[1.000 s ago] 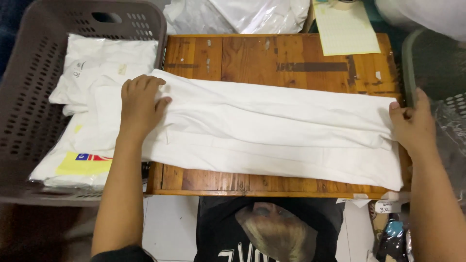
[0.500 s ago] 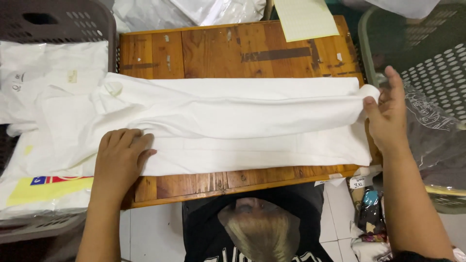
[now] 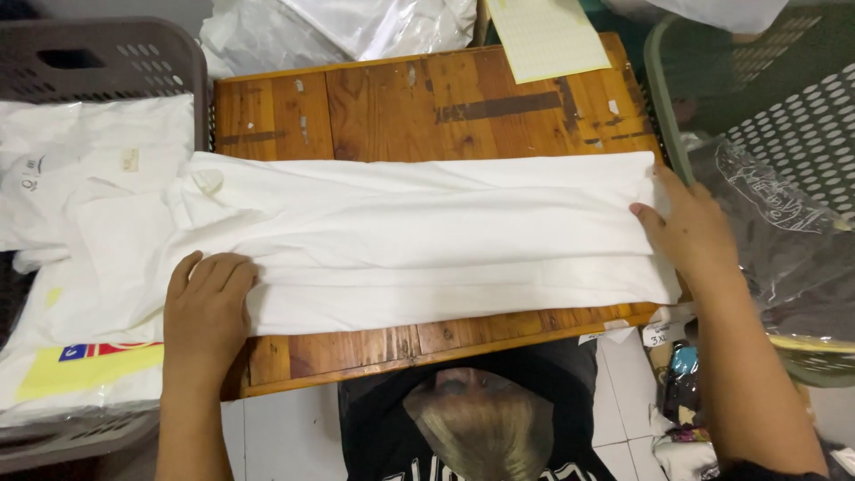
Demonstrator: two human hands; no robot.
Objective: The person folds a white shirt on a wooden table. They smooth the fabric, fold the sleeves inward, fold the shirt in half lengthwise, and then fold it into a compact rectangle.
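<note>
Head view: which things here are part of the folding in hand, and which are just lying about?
In hand:
- white garment, folded long across the wooden table
- left hand, flat on its left end
- right hand, at its right edge

Lying about:
- grey basket with packed white clothes
- yellow paper
- green basket
- clear plastic bags

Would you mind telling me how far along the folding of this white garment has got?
The white garment already lies in a long, narrow band across the wooden table. The left hand presses one end flat and the right hand holds the other. It is not yet folded crosswise.
</note>
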